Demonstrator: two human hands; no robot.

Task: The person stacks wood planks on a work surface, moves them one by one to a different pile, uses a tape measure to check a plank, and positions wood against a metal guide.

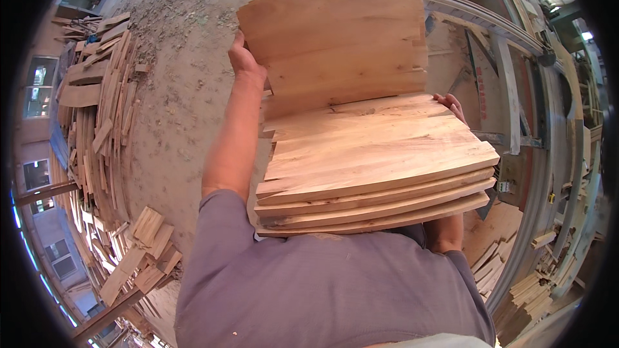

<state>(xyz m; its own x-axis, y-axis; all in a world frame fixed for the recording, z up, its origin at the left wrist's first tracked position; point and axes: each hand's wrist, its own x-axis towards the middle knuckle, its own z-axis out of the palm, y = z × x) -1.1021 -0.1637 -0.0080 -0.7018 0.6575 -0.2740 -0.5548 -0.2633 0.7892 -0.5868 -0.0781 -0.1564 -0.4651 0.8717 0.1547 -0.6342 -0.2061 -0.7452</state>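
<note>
A stack of several pale wooden panels [374, 145] lies against my chest, their near edges slightly curved. My right hand [452, 106] curls its fingers round the far right corner of this stack; the rest of that arm is mostly hidden beneath the wood. Another wooden panel [335, 45] is tilted up at the far side of the stack, its lower edge close to or touching the top one. At its left edge, my left hand [246, 58] grips this raised panel, with the fingertips hidden behind it.
Heaped boards and offcuts [97, 103] line the left side, with loose blocks [151, 245] nearer to me. A long metal-railed machine [541, 154] runs along the right. Thin wood strips [496, 261] lie beside it. Debris litters the dirt floor [174, 58].
</note>
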